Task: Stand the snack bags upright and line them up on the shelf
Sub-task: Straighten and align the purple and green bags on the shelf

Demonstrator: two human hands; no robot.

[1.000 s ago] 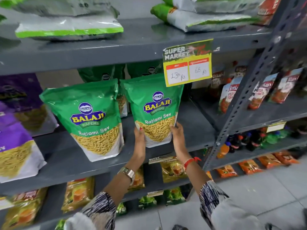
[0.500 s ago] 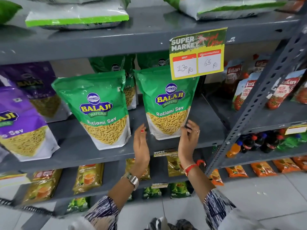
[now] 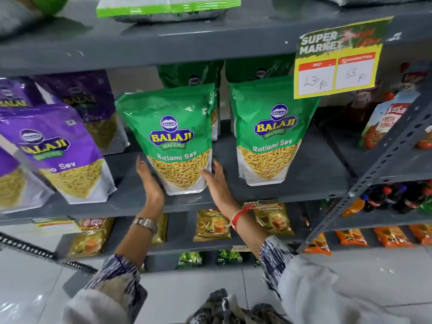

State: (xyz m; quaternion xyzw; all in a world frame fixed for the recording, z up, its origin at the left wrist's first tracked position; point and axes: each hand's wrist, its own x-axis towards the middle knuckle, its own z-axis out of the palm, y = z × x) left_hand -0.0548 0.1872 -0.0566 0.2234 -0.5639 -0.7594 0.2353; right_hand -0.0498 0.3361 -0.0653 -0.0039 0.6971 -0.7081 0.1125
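Observation:
Two green Balaji Ratlami Sev snack bags stand upright side by side on the grey middle shelf [image 3: 311,181]. My hands flank the left green bag [image 3: 173,127] at its lower part. My left hand [image 3: 149,181] lies flat against its lower left edge. My right hand [image 3: 214,181] presses on its lower right corner, thumb over the front. The bag leans slightly left. The right green bag [image 3: 271,129] stands free, with a gap between the two. More green bags [image 3: 189,76] stand behind them, mostly hidden.
Purple Balaji sev bags [image 3: 58,148] lean on the same shelf to the left. A yellow price sign [image 3: 339,64] hangs from the shelf above. A slanted perforated post [image 3: 374,174] and tomato pouches [image 3: 383,122] are to the right. Lower shelves hold small packets.
Both hands let go of the right green bag, which now stands on its own, and moved left to the sides of the left green bag. The camera has come closer.

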